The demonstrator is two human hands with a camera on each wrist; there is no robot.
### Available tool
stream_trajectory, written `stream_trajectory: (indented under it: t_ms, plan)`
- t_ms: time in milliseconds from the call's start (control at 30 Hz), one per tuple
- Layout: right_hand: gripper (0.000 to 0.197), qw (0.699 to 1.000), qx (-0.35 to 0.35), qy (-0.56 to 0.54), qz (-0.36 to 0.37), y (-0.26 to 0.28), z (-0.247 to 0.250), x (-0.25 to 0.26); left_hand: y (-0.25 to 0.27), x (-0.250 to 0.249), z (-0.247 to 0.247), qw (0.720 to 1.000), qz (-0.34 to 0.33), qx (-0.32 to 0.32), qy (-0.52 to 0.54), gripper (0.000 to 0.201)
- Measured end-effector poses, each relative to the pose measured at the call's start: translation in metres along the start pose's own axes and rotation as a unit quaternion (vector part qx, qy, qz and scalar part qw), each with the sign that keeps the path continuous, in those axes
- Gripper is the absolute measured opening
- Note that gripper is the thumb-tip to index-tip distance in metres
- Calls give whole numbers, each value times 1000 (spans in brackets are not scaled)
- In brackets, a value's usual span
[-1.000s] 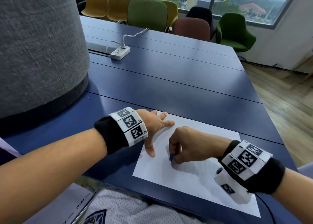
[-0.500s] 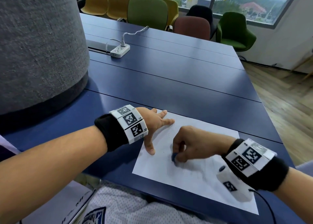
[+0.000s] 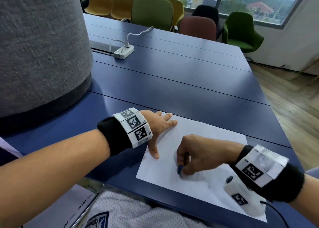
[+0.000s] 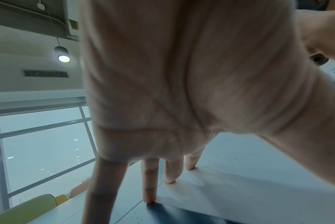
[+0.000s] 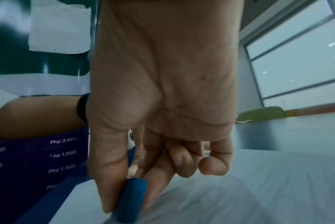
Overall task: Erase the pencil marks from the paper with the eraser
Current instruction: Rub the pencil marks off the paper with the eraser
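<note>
Pinching blue eraser [image 3: 179,169] in right hand [image 3: 195,154], pressing tip against paper [image 3: 203,133] near its front-left corner; pinning paper's left edge with spread, flat left hand [image 3: 156,124] on blue table [image 3: 189,83].

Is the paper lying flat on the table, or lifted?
Flat: the paper lies spread on the table, left hand pressing its corner.

Left hand [image 3: 156,127] lies flat, palm down, fingers [image 4: 149,181] straight and spread, tips pressed down, thumb angled out toward the body. Left forearm comes in from lower left, black band and tagged cuff at the wrist. Right hand [image 3: 191,156] curled into a loose fist, knuckles up, thumb and index pinched in a tight grip on a small blue piece, other fingers [image 5: 212,165] tucked into the palm. Right forearm enters from lower right, same band and cuff.
</note>
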State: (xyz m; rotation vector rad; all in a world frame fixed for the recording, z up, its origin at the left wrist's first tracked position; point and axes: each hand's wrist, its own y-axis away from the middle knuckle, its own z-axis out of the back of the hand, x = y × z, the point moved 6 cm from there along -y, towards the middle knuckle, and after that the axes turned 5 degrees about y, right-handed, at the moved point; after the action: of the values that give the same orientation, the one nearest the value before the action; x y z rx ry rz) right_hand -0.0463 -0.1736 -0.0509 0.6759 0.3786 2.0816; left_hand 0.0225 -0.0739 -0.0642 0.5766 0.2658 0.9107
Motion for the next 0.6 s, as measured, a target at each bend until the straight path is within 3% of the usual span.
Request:
stream_trajectory:
  t_ms: [167, 300, 467, 600]
  plan:
    - [10, 997, -53, 25, -56, -7, 24, -25, -1, 1, 0, 1000, -2, 1, -1, 137]
    - [10, 1000, 10, 11, -5, -1, 1, 0, 0, 1, -1, 1000, -4, 7, -1, 136]
    - [9, 998, -41, 4, -49, -6, 22, -24, 1, 0, 1, 1000, -6, 3, 2, 136]
    - [11, 1000, 5, -3, 4, -2, -2, 5, 0, 0, 0, 1000, -7, 1, -4, 136]
